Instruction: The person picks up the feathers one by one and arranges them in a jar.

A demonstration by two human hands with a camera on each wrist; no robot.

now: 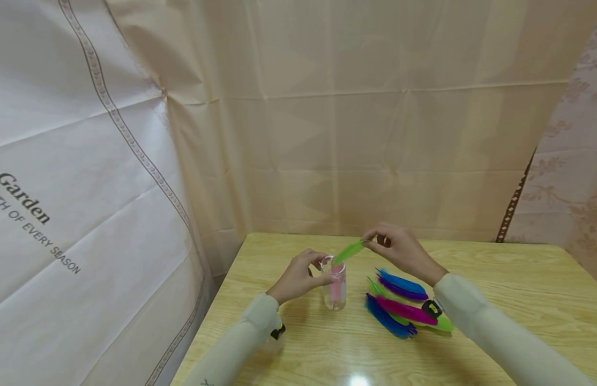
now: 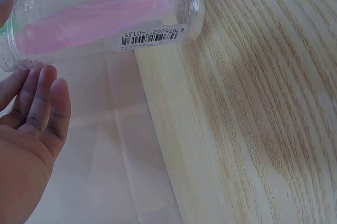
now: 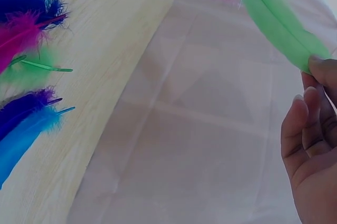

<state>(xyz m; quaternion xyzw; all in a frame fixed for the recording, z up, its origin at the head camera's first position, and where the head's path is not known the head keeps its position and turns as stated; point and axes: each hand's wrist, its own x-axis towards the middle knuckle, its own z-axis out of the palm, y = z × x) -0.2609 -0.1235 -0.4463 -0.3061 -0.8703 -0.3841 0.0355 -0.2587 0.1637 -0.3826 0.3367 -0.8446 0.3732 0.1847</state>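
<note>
A clear jar stands upright on the table with a pink feather inside it; a barcode label shows on its wall in the left wrist view. Near the rim, my left hand grips the jar between thumb and fingers. My right hand pinches one end of a light green feather between thumb and forefinger. That feather slants down to the left, its other end at the jar's mouth. How far it dips inside I cannot tell.
Right of the jar lies a loose group of feathers, among them a blue one, a magenta one and green ones. The wooden table ends at a hanging beige cloth. A white printed cloth hangs at the left.
</note>
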